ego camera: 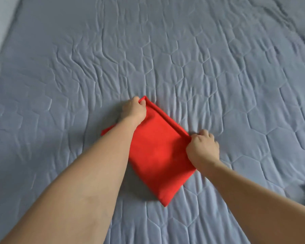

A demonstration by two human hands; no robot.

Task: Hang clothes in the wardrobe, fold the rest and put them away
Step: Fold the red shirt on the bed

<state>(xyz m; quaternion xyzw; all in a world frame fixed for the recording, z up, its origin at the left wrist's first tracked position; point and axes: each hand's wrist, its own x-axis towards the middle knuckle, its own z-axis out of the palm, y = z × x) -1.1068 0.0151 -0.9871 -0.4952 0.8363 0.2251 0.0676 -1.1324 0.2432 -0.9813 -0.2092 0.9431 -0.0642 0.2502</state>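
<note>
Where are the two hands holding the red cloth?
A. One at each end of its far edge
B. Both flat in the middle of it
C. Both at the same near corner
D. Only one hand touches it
A: the left hand pinches one end and the right hand grips the other end of the far edge of the red cloth on the grey bed cover.

Grey quilted bed cover [218,71], creased, with a folded red garment [157,155] flat on it.

Both forearms are bare to each hand, no sleeves, rings or watch showing
</note>
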